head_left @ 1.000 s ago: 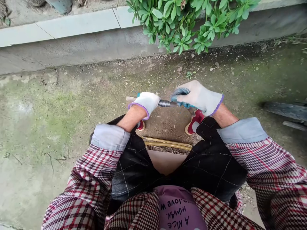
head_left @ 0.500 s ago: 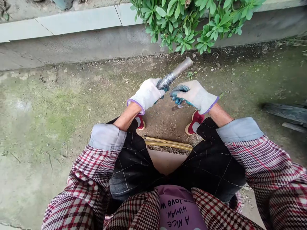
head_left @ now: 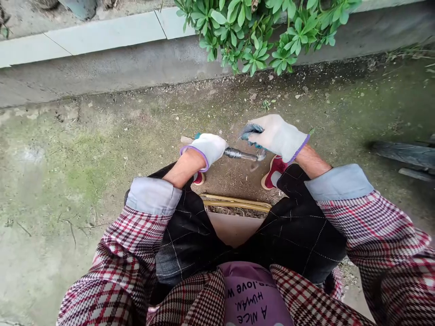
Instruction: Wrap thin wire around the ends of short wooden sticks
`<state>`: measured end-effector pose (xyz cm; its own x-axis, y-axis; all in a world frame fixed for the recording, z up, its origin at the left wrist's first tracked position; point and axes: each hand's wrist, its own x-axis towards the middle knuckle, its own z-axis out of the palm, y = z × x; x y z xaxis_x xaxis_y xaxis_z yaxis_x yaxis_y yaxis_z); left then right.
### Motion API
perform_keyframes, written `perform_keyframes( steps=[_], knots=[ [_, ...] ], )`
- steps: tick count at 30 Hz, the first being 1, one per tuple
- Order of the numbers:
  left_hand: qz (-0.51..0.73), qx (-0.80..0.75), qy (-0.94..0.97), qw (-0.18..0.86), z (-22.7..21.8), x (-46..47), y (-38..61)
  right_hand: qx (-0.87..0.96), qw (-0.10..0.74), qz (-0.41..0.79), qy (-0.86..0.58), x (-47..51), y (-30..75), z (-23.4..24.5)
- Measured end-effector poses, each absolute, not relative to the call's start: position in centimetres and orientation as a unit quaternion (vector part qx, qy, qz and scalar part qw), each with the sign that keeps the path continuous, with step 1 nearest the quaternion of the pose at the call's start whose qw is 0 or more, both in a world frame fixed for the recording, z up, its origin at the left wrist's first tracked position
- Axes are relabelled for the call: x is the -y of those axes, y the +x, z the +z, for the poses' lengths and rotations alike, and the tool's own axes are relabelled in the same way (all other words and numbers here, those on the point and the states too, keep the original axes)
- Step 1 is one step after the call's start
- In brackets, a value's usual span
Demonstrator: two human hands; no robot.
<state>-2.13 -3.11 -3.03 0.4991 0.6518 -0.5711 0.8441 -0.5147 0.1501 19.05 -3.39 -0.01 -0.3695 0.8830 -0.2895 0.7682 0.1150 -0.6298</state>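
My left hand (head_left: 207,148), in a white glove with a purple cuff, is closed round a metal rod (head_left: 242,155) wound with thin wire. The rod lies roughly level, its free end pointing right toward my right hand (head_left: 275,135). That gloved hand hovers just above the rod's tip with its teal-coated fingers curled; what they pinch, if anything, is too small to make out. Both hands are held out over bare dirt, above my red shoes (head_left: 272,172).
I sit on a stool (head_left: 234,203) with yellow rails between my knees. A concrete kerb (head_left: 102,54) runs across the back with a leafy green plant (head_left: 258,31) hanging over it. Mossy concrete lies left; dark planks (head_left: 404,156) lie at right.
Half a second ago the rod pointed up and right toward the plant. My left hand has swung it back down to level, and my right hand sits just above its tip.
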Motion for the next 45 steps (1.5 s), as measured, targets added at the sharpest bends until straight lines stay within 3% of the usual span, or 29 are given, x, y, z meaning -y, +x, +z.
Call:
perform_keyframes(
  steps=[4,8,12,16,21,27,30,35,41,45],
  knots=[
    [-0.153,-0.424,0.843,0.294,-1.1,2.7,-2.6,0.716,0.084,0.385,-0.577,2.4,20.0,-0.6],
    [0.015,-0.479,0.745,0.464,0.8,2.2,-2.8,0.648,0.122,0.458,-0.596,2.7,19.1,-0.6],
    [0.156,-0.543,0.618,0.546,1.1,1.6,-2.6,0.592,0.174,0.519,-0.592,3.1,18.1,-0.2],
    [0.215,-0.595,0.561,0.535,0.8,1.0,-2.6,0.619,0.156,0.513,-0.574,3.3,17.7,0.2],
    [0.235,-0.633,0.535,0.509,0.5,0.7,-2.6,0.611,0.090,0.590,-0.520,3.9,17.8,1.1],
    [0.269,-0.630,0.517,0.513,-0.1,0.7,-2.6,0.646,0.068,0.490,-0.581,3.6,18.1,1.8],
    [0.281,-0.620,0.509,0.526,0.1,0.6,-2.5,0.627,0.092,0.579,-0.513,3.9,18.4,1.8],
    [0.267,-0.644,0.509,0.505,0.2,0.6,-2.5,0.666,0.059,0.471,-0.575,3.7,18.7,1.0],
    [0.207,-0.653,0.539,0.490,0.3,0.5,-3.0,0.745,-0.020,0.387,-0.543,3.8,17.8,1.1],
    [0.178,-0.658,0.549,0.484,0.7,0.4,-3.0,0.688,0.033,0.507,-0.518,3.9,18.1,1.9]
  ],
)
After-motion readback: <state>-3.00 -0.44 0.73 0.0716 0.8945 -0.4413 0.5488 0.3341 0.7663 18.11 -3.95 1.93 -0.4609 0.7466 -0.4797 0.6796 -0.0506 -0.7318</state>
